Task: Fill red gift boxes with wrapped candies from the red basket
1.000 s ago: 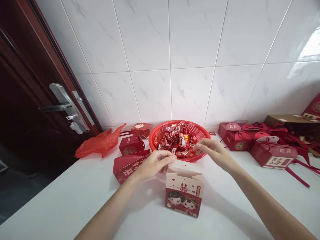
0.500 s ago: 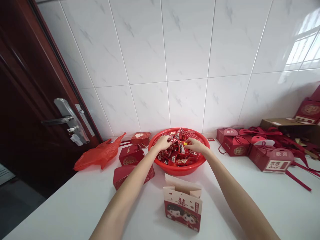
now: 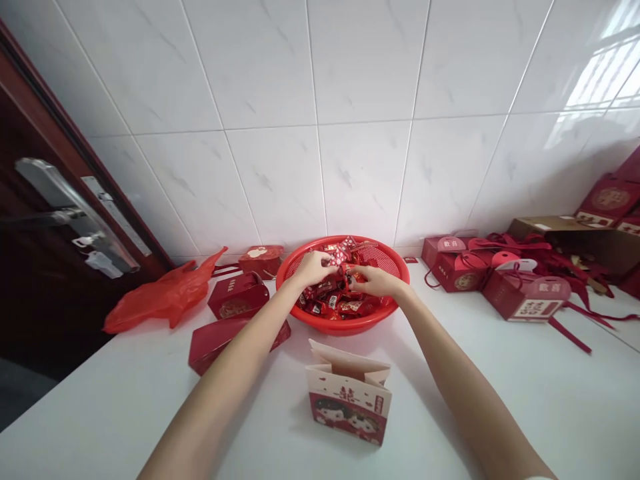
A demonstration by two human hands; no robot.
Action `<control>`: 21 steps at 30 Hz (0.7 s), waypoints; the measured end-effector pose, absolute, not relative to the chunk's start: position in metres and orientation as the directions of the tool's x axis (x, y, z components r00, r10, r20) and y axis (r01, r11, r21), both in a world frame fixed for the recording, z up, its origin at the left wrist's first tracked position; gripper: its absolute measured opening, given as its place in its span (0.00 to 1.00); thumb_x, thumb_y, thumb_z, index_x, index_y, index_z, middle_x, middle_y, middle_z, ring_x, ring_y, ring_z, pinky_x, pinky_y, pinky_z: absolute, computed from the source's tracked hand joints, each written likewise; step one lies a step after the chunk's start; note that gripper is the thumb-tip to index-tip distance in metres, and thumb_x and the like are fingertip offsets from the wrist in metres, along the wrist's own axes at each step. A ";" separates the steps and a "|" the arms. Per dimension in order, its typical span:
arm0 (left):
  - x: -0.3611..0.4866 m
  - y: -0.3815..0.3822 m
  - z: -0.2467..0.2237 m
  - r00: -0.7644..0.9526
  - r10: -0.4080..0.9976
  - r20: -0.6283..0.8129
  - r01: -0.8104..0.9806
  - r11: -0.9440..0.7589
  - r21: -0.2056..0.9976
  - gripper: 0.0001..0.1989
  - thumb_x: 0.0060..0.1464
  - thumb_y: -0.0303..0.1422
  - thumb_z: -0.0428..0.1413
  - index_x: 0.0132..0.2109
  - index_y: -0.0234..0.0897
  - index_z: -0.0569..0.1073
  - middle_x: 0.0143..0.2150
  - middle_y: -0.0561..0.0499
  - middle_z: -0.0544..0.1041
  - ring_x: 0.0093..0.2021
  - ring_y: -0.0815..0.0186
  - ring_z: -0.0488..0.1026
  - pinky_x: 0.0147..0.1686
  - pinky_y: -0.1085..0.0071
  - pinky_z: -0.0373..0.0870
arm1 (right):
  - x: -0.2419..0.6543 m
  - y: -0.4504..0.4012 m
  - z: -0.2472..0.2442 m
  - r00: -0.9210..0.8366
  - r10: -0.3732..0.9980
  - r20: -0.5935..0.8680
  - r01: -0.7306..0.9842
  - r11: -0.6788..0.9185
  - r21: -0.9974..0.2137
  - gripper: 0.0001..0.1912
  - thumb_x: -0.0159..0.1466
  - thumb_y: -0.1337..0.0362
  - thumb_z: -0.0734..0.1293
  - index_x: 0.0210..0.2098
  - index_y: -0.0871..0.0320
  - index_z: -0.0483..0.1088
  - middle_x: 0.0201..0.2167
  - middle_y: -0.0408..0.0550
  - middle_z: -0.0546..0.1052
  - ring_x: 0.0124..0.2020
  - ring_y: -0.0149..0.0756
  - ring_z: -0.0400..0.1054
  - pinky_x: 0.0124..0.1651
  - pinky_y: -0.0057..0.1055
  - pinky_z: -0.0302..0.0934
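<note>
just beneath the fingers [image 3: 362, 273], red packets [image 3: 333, 302]

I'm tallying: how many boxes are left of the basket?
3: small box by the wall, dark box before it, long box partly behind the left arm; others may be hidden.

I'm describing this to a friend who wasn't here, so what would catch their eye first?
Probably the bright red basket in the middle, with the left hand and right hand in among its wrapped packets. Then the open-topped cartoon box standing in front of it on the white table, and the crumpled red plastic bag toward the left, near the door.
</note>
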State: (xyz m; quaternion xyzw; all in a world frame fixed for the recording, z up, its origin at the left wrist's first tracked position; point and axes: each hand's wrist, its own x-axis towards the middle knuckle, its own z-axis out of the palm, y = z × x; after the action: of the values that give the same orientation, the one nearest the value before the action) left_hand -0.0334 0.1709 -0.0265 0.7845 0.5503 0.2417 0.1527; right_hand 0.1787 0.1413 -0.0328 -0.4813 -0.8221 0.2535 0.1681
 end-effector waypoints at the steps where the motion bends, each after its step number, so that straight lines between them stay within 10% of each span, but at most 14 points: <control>1: -0.033 0.171 -0.026 0.277 0.928 0.248 0.761 -0.370 0.533 0.08 0.52 0.37 0.59 0.33 0.36 0.78 0.36 0.48 0.81 0.41 0.57 0.75 0.42 0.66 0.68 | 0.179 0.142 -0.033 -0.450 0.892 0.048 0.698 0.385 -0.604 0.14 0.66 0.57 0.66 0.47 0.56 0.74 0.46 0.53 0.79 0.49 0.48 0.73 0.53 0.41 0.63; 13: -0.028 0.165 -0.025 0.518 0.832 0.198 0.539 -0.498 0.679 0.23 0.47 0.51 0.63 0.37 0.34 0.80 0.37 0.47 0.82 0.41 0.55 0.76 0.45 0.63 0.70 | 0.181 0.145 -0.033 -0.348 0.859 0.376 0.357 0.492 -0.794 0.22 0.63 0.52 0.63 0.20 0.54 0.53 0.19 0.38 0.56 0.23 0.28 0.50 0.28 0.30 0.46; 21: -0.030 0.166 -0.033 0.536 0.844 0.008 0.691 -0.445 0.570 0.15 0.45 0.37 0.62 0.42 0.36 0.76 0.38 0.47 0.81 0.39 0.59 0.77 0.40 0.66 0.72 | 0.183 0.143 -0.031 0.010 0.977 0.212 0.035 0.212 -0.977 0.14 0.59 0.58 0.66 0.22 0.56 0.60 0.22 0.41 0.68 0.27 0.32 0.68 0.35 0.32 0.63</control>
State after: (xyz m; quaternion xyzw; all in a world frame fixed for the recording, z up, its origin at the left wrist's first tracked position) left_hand -0.0301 0.1656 -0.0329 0.8370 0.4586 0.1473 0.2596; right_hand 0.1833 0.1431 -0.0314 -0.4557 -0.5554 0.4318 0.5453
